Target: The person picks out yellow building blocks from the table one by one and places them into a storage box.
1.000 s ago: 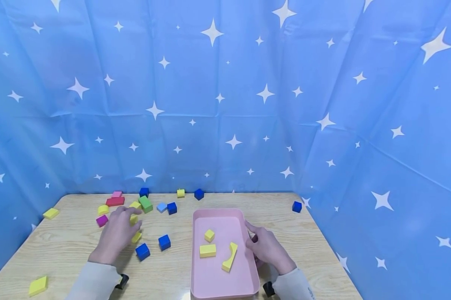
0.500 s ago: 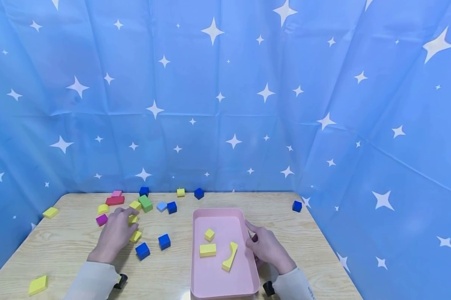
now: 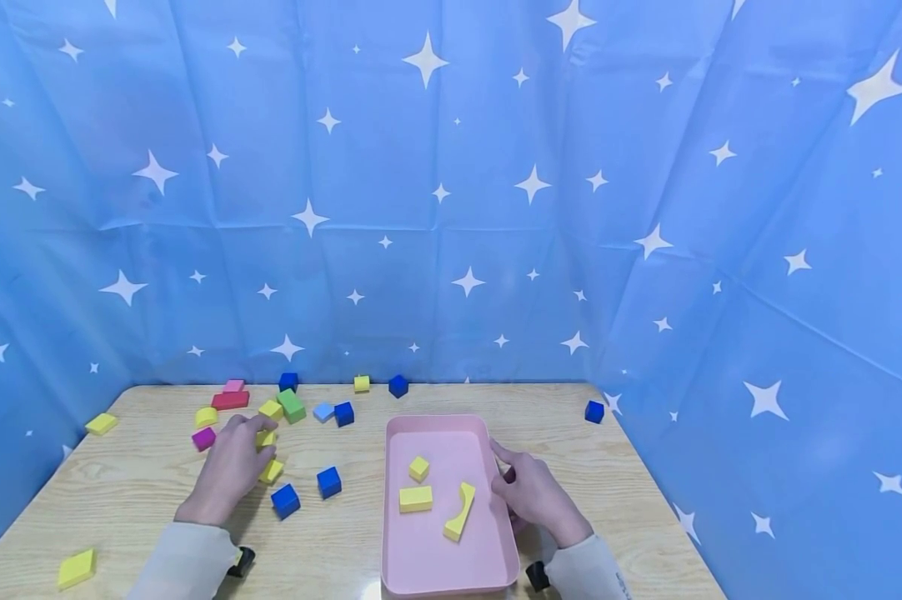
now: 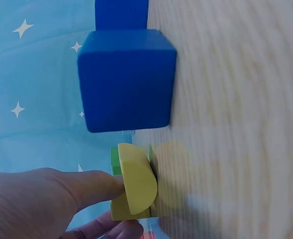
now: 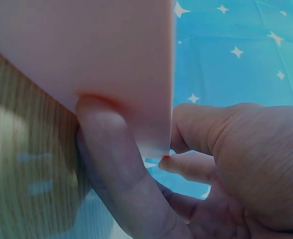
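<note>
In the head view my left hand (image 3: 228,467) is over a cluster of yellow blocks at the table's left. Its thumb and fingers close around a yellow block (image 3: 266,438), mostly covered by the hand. A yellow half-round block (image 4: 139,179) stands in front of the thumb tip in the left wrist view, hiding part of the grip. My right hand (image 3: 537,498) holds the right wall of a pink tray (image 3: 451,571), thumb at the rim and fingers against the outer side. Inside the tray lie a yellow cube (image 3: 418,468), a yellow rectangular block (image 3: 416,500) and a yellow arch block (image 3: 458,517).
Two blue cubes (image 3: 285,502) lie between my left hand and the tray. A green block (image 3: 291,407), a magenta block (image 3: 203,439) and a red block (image 3: 230,400) surround the left hand. Another blue cube (image 3: 594,412) sits far right. A star-patterned curtain (image 3: 451,208) stands behind the table.
My left thumb has drawn in toward the fingers at the yellow block, and that hand has shifted slightly left. The right hand and the tray stay in place.
</note>
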Demonstrator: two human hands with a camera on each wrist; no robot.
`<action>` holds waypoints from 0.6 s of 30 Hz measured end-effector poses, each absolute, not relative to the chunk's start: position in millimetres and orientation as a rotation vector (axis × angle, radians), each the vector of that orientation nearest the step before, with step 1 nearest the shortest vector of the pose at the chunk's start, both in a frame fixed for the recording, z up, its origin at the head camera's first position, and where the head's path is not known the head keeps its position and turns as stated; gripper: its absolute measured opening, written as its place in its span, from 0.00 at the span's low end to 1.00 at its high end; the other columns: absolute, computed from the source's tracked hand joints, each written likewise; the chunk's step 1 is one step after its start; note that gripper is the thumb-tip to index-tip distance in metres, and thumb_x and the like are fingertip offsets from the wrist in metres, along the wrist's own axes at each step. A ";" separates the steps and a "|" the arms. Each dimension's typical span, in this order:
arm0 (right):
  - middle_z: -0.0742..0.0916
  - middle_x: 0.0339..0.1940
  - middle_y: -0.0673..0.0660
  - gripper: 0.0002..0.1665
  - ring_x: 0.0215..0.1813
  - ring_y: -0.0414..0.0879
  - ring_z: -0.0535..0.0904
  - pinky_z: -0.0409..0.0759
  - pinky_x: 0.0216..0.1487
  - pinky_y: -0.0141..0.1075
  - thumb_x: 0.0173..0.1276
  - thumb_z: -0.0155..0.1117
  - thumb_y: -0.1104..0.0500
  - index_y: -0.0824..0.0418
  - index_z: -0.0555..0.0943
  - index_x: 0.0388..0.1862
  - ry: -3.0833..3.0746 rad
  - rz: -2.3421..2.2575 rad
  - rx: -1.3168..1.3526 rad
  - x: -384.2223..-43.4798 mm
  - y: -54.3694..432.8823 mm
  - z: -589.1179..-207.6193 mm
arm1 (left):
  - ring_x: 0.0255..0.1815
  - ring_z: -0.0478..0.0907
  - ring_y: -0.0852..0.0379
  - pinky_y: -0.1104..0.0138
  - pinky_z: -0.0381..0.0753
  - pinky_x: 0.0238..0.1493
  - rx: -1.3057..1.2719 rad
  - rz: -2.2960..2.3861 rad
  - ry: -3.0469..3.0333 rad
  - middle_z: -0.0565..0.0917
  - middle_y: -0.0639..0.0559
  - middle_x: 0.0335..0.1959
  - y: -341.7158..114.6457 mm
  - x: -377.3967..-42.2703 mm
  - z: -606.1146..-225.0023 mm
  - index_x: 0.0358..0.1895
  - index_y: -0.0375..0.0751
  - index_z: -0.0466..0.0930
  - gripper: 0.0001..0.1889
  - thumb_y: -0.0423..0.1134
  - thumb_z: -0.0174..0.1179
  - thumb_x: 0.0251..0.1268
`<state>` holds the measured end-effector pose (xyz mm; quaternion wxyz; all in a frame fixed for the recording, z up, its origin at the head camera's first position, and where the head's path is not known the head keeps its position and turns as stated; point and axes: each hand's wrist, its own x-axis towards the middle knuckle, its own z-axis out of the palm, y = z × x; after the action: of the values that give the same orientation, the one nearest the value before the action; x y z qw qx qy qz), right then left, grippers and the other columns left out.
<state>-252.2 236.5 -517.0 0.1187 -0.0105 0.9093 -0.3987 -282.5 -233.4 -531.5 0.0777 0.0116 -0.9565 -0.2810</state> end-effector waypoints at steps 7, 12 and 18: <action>0.86 0.37 0.59 0.43 0.31 0.49 0.87 0.93 0.26 0.43 0.86 0.65 0.64 0.55 0.66 0.96 2.657 -1.169 -0.032 -252.0 236.7 -516.9 | 0.59 0.86 0.28 0.39 0.96 0.61 0.033 -0.846 -2.862 0.83 0.21 0.65 -233.1 -281.8 -530.7 0.70 0.25 0.85 0.23 0.26 0.74 0.76; 0.86 0.37 0.59 0.43 0.30 0.50 0.87 0.93 0.26 0.43 0.86 0.65 0.64 0.54 0.67 0.96 2.652 -1.172 -0.031 -252.2 237.1 -517.0 | 0.59 0.87 0.28 0.39 0.96 0.61 0.028 -0.853 -2.857 0.82 0.20 0.66 -233.2 -281.8 -530.5 0.70 0.25 0.85 0.22 0.27 0.73 0.77; 0.86 0.36 0.59 0.43 0.30 0.50 0.87 0.93 0.26 0.43 0.86 0.65 0.64 0.55 0.67 0.96 2.660 -1.172 -0.035 -251.6 236.9 -517.4 | 0.59 0.86 0.29 0.45 0.99 0.55 0.011 -0.878 -2.833 0.81 0.20 0.67 -229.8 -280.3 -527.9 0.71 0.26 0.86 0.22 0.29 0.72 0.78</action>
<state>-251.6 236.9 -517.4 0.1169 -0.0121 0.9088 -0.4004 -280.3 -229.8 -527.9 0.0878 0.0036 -0.9515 -0.2949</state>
